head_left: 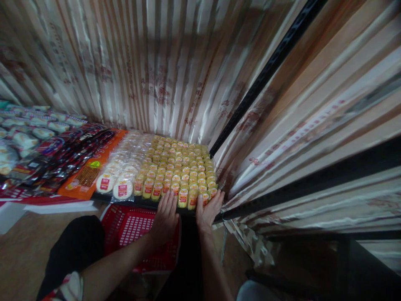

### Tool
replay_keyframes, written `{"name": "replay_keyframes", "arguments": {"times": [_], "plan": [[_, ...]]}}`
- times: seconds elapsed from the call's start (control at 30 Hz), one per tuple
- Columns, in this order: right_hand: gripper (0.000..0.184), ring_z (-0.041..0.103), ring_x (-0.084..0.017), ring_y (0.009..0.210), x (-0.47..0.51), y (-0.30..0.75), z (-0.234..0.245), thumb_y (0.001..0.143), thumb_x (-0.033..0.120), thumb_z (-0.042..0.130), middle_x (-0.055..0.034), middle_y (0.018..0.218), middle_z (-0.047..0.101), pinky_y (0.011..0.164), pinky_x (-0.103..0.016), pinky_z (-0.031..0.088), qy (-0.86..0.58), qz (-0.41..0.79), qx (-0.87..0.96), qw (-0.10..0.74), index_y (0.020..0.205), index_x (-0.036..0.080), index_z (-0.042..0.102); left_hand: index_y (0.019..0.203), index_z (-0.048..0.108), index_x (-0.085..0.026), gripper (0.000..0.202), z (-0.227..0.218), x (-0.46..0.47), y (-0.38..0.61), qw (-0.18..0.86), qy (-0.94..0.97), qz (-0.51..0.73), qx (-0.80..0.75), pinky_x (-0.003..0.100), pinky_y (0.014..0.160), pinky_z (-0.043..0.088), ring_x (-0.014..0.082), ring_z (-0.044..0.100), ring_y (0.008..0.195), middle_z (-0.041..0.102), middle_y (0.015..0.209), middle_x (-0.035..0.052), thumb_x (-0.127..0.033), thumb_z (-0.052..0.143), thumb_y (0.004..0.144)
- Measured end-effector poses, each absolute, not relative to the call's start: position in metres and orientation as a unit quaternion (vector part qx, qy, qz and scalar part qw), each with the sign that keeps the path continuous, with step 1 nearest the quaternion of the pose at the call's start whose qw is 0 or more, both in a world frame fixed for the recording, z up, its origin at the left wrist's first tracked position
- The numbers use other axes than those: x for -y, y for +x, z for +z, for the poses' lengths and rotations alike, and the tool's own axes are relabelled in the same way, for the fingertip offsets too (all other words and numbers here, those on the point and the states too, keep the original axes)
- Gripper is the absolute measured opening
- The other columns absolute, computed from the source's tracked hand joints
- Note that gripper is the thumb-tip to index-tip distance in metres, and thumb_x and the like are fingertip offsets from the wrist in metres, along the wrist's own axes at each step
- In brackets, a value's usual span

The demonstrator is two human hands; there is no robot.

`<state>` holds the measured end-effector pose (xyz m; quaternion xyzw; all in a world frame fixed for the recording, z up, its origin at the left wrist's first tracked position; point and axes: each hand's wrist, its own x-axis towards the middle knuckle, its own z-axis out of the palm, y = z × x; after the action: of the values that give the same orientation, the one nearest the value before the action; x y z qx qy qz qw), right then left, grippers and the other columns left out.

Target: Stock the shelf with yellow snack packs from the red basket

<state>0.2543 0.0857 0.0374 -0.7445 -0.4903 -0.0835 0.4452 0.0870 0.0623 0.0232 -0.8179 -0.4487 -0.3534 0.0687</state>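
Note:
Rows of small yellow wrapped snack packs (181, 179) with orange-red labels stand close together at the shelf's right end. My left hand (167, 211) lies with fingers stretched out against the front row, left of its middle. At the front right corner, my right hand (209, 211) has its thumb and fingers apart on either side of the end packs, touching them. Neither hand has lifted a pack. Round white snacks (123, 189) in clear wrap, with red labels, line up left of the yellow packs.
Orange snack bags (84, 177), dark red packets (64, 163) and white packs (42, 133) fill the shelf leftward. A red basket (138, 228) sits below. Black frame bars (250, 102) and a patterned curtain (163, 62) bound the back and right.

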Motion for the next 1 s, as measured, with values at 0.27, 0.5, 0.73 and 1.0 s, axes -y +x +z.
{"name": "replay_keyframes", "arguments": {"times": [0.27, 0.5, 0.73, 1.0], "plan": [[0.083, 0.025, -0.037, 0.137, -0.098, 0.264, 0.041, 0.086, 0.061, 0.034, -0.0296, 0.146, 0.026, 0.102, -0.057, 0.03, -0.752, -0.073, 0.486, 0.439, 0.144, 0.002, 0.021, 0.145, 0.014, -0.001, 0.065, 0.022, -0.078, 0.105, 0.067, -0.814, -0.365, 0.446, 0.053, 0.107, 0.035, 0.0333, 0.01, 0.141, 0.015, 0.152, 0.0237, -0.021, 0.042, 0.089], [0.077, 0.03, -0.033, 0.134, -0.104, 0.267, 0.038, 0.088, 0.056, 0.033, -0.0259, 0.144, 0.032, 0.104, -0.054, 0.03, -0.741, -0.041, 0.505, 0.44, 0.144, 0.005, 0.021, 0.146, 0.007, -0.001, 0.065, 0.017, -0.087, 0.11, 0.051, -0.813, -0.374, 0.444, 0.054, 0.105, 0.038, 0.0339, 0.009, 0.141, 0.011, 0.152, 0.0247, -0.019, 0.037, 0.091], [0.078, 0.03, -0.033, 0.134, -0.102, 0.269, 0.037, 0.087, 0.056, 0.033, -0.0262, 0.144, 0.032, 0.105, -0.052, 0.029, -0.74, -0.036, 0.503, 0.446, 0.143, 0.003, 0.021, 0.144, 0.013, 0.001, 0.061, 0.013, -0.088, 0.108, 0.074, -0.813, -0.371, 0.442, 0.054, 0.107, 0.034, 0.0343, 0.01, 0.141, 0.016, 0.151, 0.0258, -0.018, 0.036, 0.091], [0.07, 0.034, -0.032, 0.132, -0.104, 0.282, 0.042, 0.089, 0.053, 0.026, -0.021, 0.143, 0.037, 0.105, -0.05, 0.029, -0.731, 0.012, 0.488, 0.477, 0.143, 0.008, 0.025, 0.147, 0.012, -0.006, 0.066, 0.03, -0.098, 0.121, 0.087, -0.808, -0.372, 0.449, 0.054, 0.107, 0.032, 0.0346, 0.012, 0.141, 0.013, 0.153, 0.0214, -0.025, 0.042, 0.091]]}}
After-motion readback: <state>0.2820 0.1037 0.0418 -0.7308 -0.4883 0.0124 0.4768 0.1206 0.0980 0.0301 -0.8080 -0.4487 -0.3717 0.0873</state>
